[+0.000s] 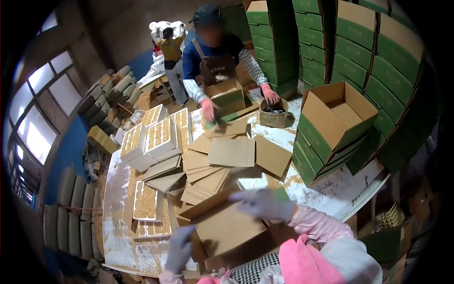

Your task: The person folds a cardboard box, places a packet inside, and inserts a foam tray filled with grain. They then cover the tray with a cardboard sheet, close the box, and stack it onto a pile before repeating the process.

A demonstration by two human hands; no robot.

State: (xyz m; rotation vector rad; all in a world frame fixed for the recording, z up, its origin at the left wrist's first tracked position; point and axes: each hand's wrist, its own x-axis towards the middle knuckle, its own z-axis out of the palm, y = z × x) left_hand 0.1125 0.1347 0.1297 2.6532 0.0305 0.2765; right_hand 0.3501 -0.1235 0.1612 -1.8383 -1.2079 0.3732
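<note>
Head view: rectangular open brown cardboard box before you, likely for short reach. Your grey-gloved left hand near left wall, grip can't tell; grey-gloved right hand blurred over far side, fingers extended, looks empty. Flat brown cardboard sheets fanned beyond, probably for easy pickup.

2 grey-gloved hands; 1 open carton between; 2 pink-gloved hands; 1 table.

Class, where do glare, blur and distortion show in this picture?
Head view: glare whitens the windows; the wearer's right hand looks smeared, probably by motion; stacked green boxes lean, likely from wide-angle distortion; the corners fall to black.
</note>
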